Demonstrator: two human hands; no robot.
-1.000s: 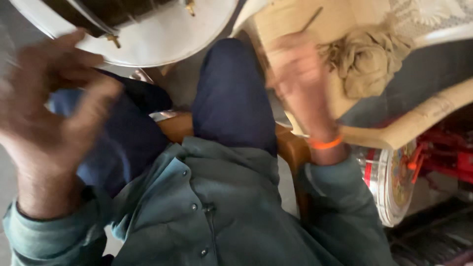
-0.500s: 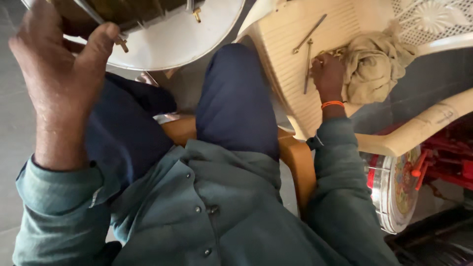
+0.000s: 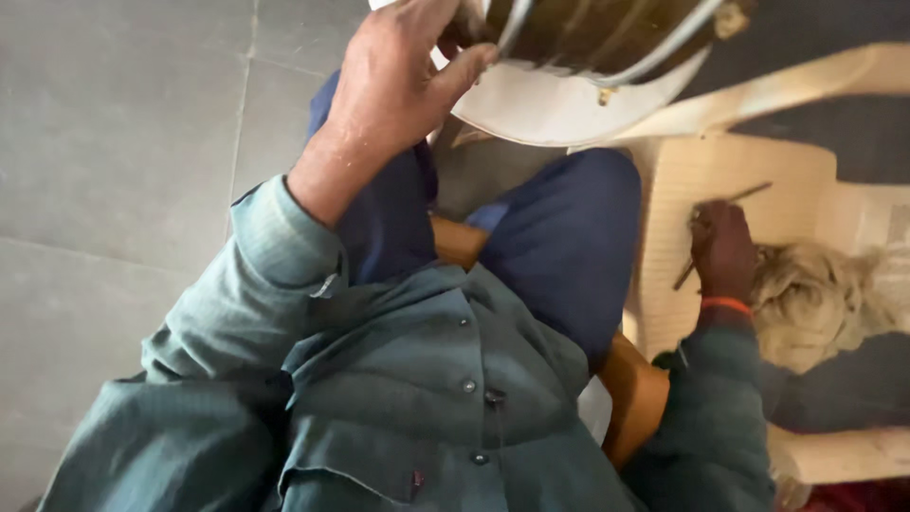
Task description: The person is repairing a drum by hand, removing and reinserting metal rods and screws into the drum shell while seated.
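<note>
On the left side there is only the grey tiled floor (image 3: 114, 171). The person sits and looks down at the own body, in a green-grey buttoned shirt (image 3: 417, 408) and dark blue trousers (image 3: 559, 237).

The left hand (image 3: 398, 81) is raised at the top of the view, its sleeve pushed up the forearm. Its grip is closed on the rim of a round white metal housing (image 3: 559, 100): the thumb lies on the white outer face and the other fingers go over the edge to the inside. The housing is above the knees, at the top middle of the picture, and it is cut off by the upper edge. Inside it I see a dark brownish part crossed by pale curved bars (image 3: 654, 47), and a small brass-coloured fitting (image 3: 730, 17) at the upper right rim.

Between the legs and under the right thigh a piece of the brown seat (image 3: 635, 389) shows.

To the right stands a cream plastic chair (image 3: 720, 180) with a ribbed seat. The right hand (image 3: 725, 251), with an orange band (image 3: 725, 304) on the wrist, rests on this seat. Its grip is narrow and lies on a thin dark rod-like tool (image 3: 749, 193) that points up to the right; if the fingers really clamp the tool, I cannot tell. Just beside this hand, to the right, lies a crumpled beige cloth (image 3: 815, 299) on the same chair.
</note>
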